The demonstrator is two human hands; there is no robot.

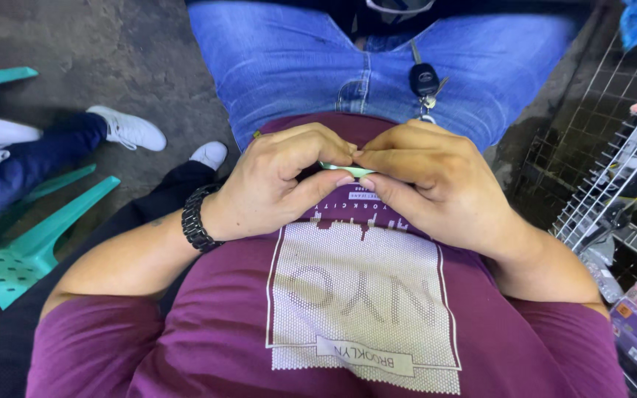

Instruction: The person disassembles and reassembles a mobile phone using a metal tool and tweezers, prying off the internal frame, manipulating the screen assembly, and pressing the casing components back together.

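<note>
Centre of the frame, left hand (pixel 278 180) and right hand (pixel 425 180) curled nearly closed, fingertips meeting — both pinching a small, thin pale-green strip (pixel 344 169), mostly hidden, against a soft purple shirt (pixel 208 317), black beaded bracelet (pixel 195 219) on the left wrist, blue denim (pixel 289 59) above, black car key (pixel 425 77) hanging.

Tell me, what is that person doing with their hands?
A seated person holds a small, thin, pale green thing between the fingertips of both hands, just above their lap. The left hand and right hand pinch it together, thumbs underneath. Most of it is hidden, so what it is stays unclear. A car key hangs at their jeans.
</note>
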